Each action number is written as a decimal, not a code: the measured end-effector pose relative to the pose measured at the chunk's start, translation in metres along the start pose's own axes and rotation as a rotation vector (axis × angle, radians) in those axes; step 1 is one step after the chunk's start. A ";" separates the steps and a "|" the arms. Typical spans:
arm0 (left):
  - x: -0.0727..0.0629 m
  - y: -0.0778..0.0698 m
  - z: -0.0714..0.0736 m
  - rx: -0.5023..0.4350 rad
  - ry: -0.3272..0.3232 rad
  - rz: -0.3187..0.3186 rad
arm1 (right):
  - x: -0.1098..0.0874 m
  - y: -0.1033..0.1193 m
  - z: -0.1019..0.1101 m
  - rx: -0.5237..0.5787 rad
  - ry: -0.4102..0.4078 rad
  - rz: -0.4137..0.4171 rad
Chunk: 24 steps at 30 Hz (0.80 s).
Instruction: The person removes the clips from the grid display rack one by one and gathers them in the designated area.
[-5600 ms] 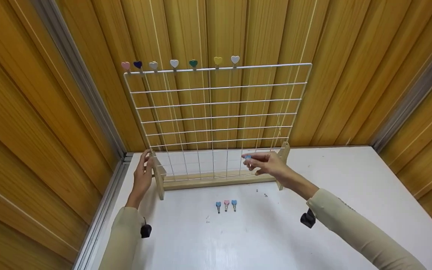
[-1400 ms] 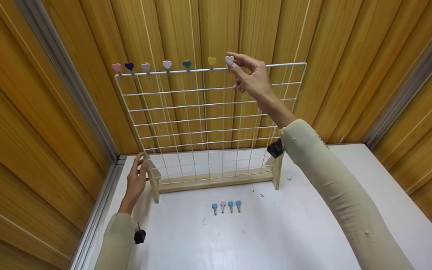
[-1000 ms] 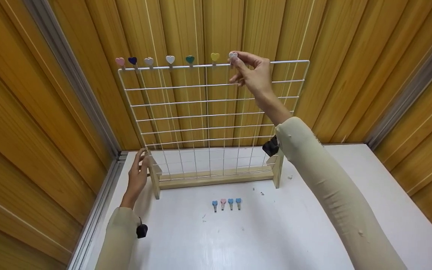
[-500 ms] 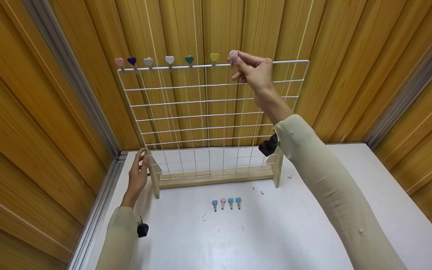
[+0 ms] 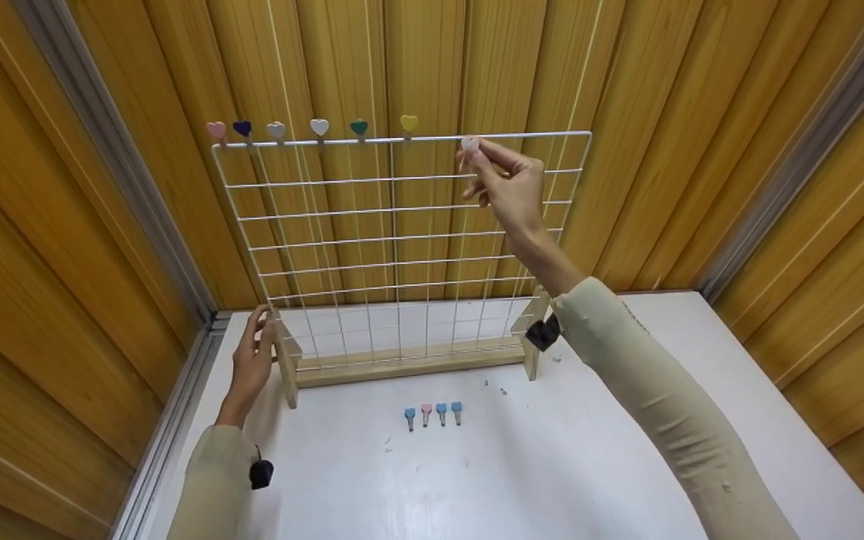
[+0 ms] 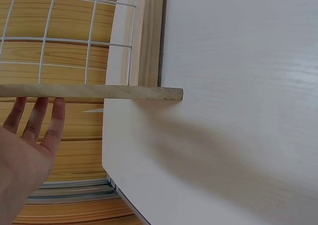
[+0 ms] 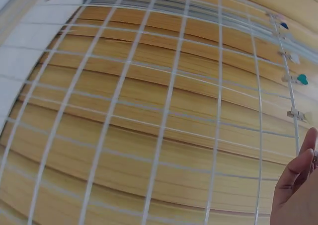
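My right hand (image 5: pixel 516 191) pinches a white heart-shaped clip (image 5: pixel 469 145) between thumb and fingertips, just in front of the wire grid's top bar. In the right wrist view, the thumb and fingers of my right hand (image 7: pixel 300 180) show at the right edge, with the clip mostly hidden. The white wire grid (image 5: pixel 394 241) stands upright in a wooden base (image 5: pixel 409 368). With fingers extended, my left hand (image 5: pixel 252 367) touches the outer side of the base's left leg (image 5: pixel 286 367). In the left wrist view, fingertips of my left hand (image 6: pixel 30 150) meet the wooden leg (image 6: pixel 99 91).
Along the top bar sit a pink (image 5: pixel 216 130), a dark blue (image 5: pixel 242 129), a grey-white (image 5: pixel 275 131), a white (image 5: pixel 319 127), a green (image 5: pixel 358 127) and a yellow heart clip (image 5: pixel 409 123). Blue clips (image 5: pixel 410 416) and a pink clip (image 5: pixel 426 412) lie in a row on the white table (image 5: pixel 372 487).
My right hand laid a blue clip in the table row, rose to the white clip on the top bar, and has pulled it off and slightly down. My left hand stays at the leg.
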State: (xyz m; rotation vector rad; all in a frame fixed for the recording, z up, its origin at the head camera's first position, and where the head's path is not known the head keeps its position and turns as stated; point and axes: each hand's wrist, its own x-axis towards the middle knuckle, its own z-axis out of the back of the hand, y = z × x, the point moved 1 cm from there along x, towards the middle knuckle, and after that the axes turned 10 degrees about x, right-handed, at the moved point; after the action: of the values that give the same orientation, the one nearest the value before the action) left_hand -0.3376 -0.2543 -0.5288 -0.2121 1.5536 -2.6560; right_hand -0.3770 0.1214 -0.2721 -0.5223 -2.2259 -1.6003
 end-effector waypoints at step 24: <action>0.003 -0.007 -0.001 -0.032 -0.015 0.005 | -0.115 -0.125 0.120 -0.413 0.381 -0.555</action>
State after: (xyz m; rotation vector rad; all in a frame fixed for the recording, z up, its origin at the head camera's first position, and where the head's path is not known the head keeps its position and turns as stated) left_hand -0.3401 -0.2505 -0.5229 -0.2285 1.5914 -2.6209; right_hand -0.3454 0.1878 -0.4663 0.3278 -1.8411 -2.2261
